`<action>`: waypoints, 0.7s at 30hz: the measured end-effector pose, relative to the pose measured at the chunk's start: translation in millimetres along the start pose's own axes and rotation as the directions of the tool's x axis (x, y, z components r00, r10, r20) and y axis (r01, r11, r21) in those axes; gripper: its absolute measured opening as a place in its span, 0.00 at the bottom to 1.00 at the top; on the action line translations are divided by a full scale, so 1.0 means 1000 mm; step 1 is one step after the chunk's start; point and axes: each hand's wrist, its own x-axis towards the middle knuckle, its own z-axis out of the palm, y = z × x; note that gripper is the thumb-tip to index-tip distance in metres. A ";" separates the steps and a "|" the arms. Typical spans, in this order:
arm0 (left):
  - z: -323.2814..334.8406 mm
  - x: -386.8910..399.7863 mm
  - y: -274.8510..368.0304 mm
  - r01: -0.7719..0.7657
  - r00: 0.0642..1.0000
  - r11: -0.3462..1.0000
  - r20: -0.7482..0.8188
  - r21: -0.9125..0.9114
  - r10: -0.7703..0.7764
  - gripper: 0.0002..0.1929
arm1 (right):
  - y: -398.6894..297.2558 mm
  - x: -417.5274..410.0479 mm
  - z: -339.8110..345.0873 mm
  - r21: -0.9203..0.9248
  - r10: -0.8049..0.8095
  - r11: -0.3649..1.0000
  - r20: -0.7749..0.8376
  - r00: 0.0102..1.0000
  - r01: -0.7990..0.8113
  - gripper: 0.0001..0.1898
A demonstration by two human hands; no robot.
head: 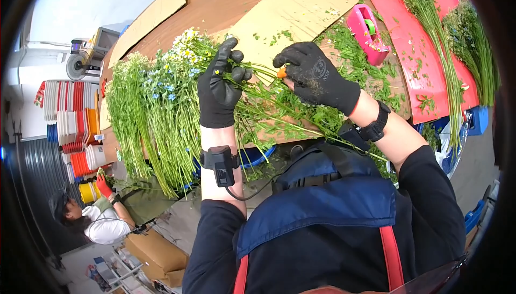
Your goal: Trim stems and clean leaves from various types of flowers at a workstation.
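Observation:
My left hand (pixel 221 84), in a black coated glove, is curled around a few stems of small white daisy-like flowers (pixel 193 50). Their heads point away to the upper left. Green stems (pixel 260 68) run from that hand across to my right hand (pixel 318 78), also gloved in black, whose bent fingers close on them. A small orange piece (pixel 281 72) shows at the right fingertips; I cannot tell what it is. Below both hands, leafy stems (pixel 282 106) lie over the table edge. Left of my left hand rest bunches with blue flowers (pixel 165 88) and pale fine blossoms (pixel 129 72).
A pink tape dispenser (pixel 369 36) stands amid loose leaves (pixel 350 56). Cardboard (pixel 290 8) lies on the wooden table (pixel 217 2). More bunches (pixel 433 24) lie on a red sheet (pixel 403 44). A blue tub (pixel 258 157) is under the edge. A co-worker (pixel 107 221) is at the left.

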 end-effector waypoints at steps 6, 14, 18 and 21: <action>-0.027 0.008 0.019 -0.086 0.994 0.988 0.051 -0.131 0.094 0.18 | 0.024 -0.045 -0.014 -0.128 0.176 0.980 0.230 0.957 -0.150 0.13; -0.012 0.023 0.014 -0.007 0.974 0.976 0.219 -0.218 0.056 0.21 | 0.008 -0.037 0.026 0.283 0.226 0.923 0.151 0.962 -0.261 0.16; -0.054 0.040 0.046 -0.060 0.970 0.958 0.211 -0.281 0.123 0.21 | 0.016 -0.118 0.013 -0.105 0.316 0.948 0.441 0.840 -0.302 0.13; -0.050 0.033 0.020 0.020 0.995 0.965 0.098 -0.260 0.005 0.15 | 0.015 -0.159 -0.025 -0.157 0.467 0.877 0.502 0.728 -0.455 0.14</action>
